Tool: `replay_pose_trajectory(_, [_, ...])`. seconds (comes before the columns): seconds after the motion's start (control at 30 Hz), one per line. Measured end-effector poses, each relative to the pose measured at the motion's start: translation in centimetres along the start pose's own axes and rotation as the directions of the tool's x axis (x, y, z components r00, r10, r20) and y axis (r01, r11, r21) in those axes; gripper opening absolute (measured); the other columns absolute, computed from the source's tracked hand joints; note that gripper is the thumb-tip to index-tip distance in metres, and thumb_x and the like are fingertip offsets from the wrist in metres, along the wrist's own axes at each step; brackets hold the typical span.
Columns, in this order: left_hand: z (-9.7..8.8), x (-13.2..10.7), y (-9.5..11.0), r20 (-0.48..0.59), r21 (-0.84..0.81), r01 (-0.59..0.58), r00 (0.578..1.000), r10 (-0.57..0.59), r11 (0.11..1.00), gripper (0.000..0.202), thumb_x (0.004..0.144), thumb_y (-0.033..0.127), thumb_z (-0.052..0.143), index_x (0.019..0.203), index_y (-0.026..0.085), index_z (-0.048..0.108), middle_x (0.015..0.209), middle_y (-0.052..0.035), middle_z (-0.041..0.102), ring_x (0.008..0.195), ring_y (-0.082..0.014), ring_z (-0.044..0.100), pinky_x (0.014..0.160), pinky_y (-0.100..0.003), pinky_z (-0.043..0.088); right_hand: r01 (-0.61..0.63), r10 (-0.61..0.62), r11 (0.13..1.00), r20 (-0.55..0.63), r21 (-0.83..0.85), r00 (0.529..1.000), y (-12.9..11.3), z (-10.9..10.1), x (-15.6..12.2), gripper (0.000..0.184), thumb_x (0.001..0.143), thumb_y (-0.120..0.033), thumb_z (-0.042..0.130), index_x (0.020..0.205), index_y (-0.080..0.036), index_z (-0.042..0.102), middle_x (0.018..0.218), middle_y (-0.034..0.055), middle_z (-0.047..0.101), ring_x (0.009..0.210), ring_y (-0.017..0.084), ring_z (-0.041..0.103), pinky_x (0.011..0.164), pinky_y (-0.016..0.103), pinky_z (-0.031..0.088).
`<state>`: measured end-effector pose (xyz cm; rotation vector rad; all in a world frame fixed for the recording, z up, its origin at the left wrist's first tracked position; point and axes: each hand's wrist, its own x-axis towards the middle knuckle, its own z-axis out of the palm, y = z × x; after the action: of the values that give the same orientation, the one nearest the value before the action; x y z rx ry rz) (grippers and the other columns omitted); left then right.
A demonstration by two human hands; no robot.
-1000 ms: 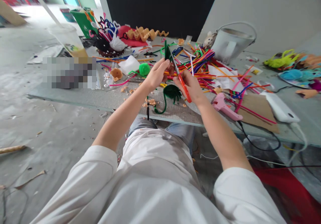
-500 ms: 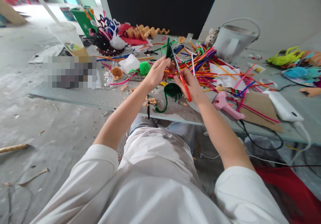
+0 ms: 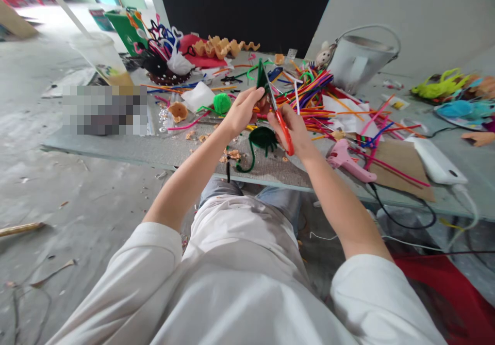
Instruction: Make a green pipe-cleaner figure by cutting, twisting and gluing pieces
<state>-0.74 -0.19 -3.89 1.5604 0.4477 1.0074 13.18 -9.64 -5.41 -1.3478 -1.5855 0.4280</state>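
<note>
My left hand [image 3: 243, 110] pinches a dark green pipe cleaner piece [image 3: 261, 77] that sticks upward above the table. My right hand [image 3: 296, 131] is wrapped round red-handled scissors [image 3: 284, 131], whose blades point up and touch the green piece. Both hands are raised over the grey table [image 3: 170, 151]. Below them lies a coiled dark green pipe cleaner shape [image 3: 261, 141] with a long tail.
A heap of coloured pipe cleaners [image 3: 325, 100] lies behind my hands. A pink glue gun [image 3: 346, 160] and a white power bank [image 3: 435, 162] with cables are at the right. A grey bucket [image 3: 358, 61], a green yarn ball [image 3: 222, 102] and a plastic cup [image 3: 104, 59] stand further back.
My hands have stayed together with the green piece and scissors, shifting only slightly; the view has moved a little.
</note>
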Motion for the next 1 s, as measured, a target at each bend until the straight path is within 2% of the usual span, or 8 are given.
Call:
replay_pose_trajectory(0.13, [-0.1, 0.2, -0.5, 0.009, -0.005, -0.031, 0.999, 0.031, 1.000, 0.052, 0.099, 0.062, 0.045, 0.073, 0.017, 0.043, 0.067, 0.0023, 0.045, 0.051, -0.0016, 0.046, 0.046, -0.013, 0.031, 0.009, -0.010, 1.000, -0.017, -0.013, 1.000, -0.1, 0.0, 0.0, 0.061, 0.081, -0.084, 0.053, 0.079, -0.025, 0.035, 0.067, -0.0021, 0.041, 0.061, 0.014, 0.042, 0.053, 0.030, 0.033])
replay_pose_trajectory(0.23, [-0.1, 0.2, -0.7, 0.016, -0.024, -0.032, 0.999, 0.032, 0.999, 0.053, 0.097, 0.064, 0.046, 0.073, 0.017, 0.043, 0.067, 0.0021, 0.045, 0.050, -0.0014, 0.045, 0.045, -0.012, 0.029, -0.001, 0.001, 1.000, -0.025, -0.019, 1.000, -0.2, 0.1, 0.0, 0.061, 0.081, -0.083, 0.054, 0.078, -0.026, 0.035, 0.066, -0.0028, 0.040, 0.060, 0.014, 0.041, 0.054, 0.031, 0.032])
replay_pose_trajectory(0.47, [0.0, 0.3, -0.9, 0.007, -0.039, -0.023, 1.000, 0.023, 0.999, 0.050, 0.098, 0.059, 0.048, 0.072, 0.016, 0.045, 0.066, 0.0029, 0.043, 0.047, -0.0014, 0.043, 0.044, -0.013, 0.029, -0.002, -0.002, 0.998, -0.053, -0.061, 0.999, -0.2, 0.4, -0.2, 0.060, 0.082, -0.081, 0.055, 0.076, -0.026, 0.033, 0.062, -0.0038, 0.039, 0.057, 0.014, 0.040, 0.058, 0.033, 0.029])
replay_pose_trajectory(0.67, [-0.2, 0.6, -1.3, -0.036, -0.094, -0.015, 0.999, 0.011, 0.995, 0.044, 0.097, 0.051, 0.054, 0.075, 0.014, 0.052, 0.070, 0.0015, 0.046, 0.056, -0.0040, 0.054, 0.052, -0.015, 0.042, 0.037, -0.042, 0.995, -0.060, -0.097, 0.997, -0.3, 0.4, -0.1, 0.060, 0.083, -0.081, 0.055, 0.076, -0.026, 0.034, 0.063, -0.0042, 0.038, 0.057, 0.013, 0.039, 0.057, 0.033, 0.029])
replay_pose_trajectory(0.87, [-0.5, 1.2, -1.4, -0.144, 0.034, -0.178, 0.973, 0.181, 0.983, 0.036, 0.097, 0.049, 0.057, 0.084, 0.016, 0.056, 0.075, 0.0014, 0.053, 0.072, -0.0079, 0.063, 0.065, -0.018, 0.054, -0.011, 0.008, 0.998, -0.061, -0.060, 0.998, -0.4, 0.6, -0.2, 0.060, 0.081, -0.081, 0.058, 0.075, -0.026, 0.036, 0.062, -0.0042, 0.039, 0.057, 0.014, 0.040, 0.057, 0.033, 0.029])
replay_pose_trajectory(1.0, [-0.6, 1.4, -1.6, -0.214, 0.029, -0.240, 0.947, 0.240, 0.970, 0.036, 0.095, 0.050, 0.058, 0.081, 0.018, 0.053, 0.072, 0.0025, 0.044, 0.074, -0.0084, 0.062, 0.072, -0.020, 0.055, -0.035, 0.032, 0.998, -0.046, -0.056, 0.998, -0.8, 0.7, -0.3, 0.059, 0.082, -0.078, 0.060, 0.074, -0.026, 0.035, 0.062, -0.0042, 0.039, 0.058, 0.013, 0.040, 0.058, 0.033, 0.029])
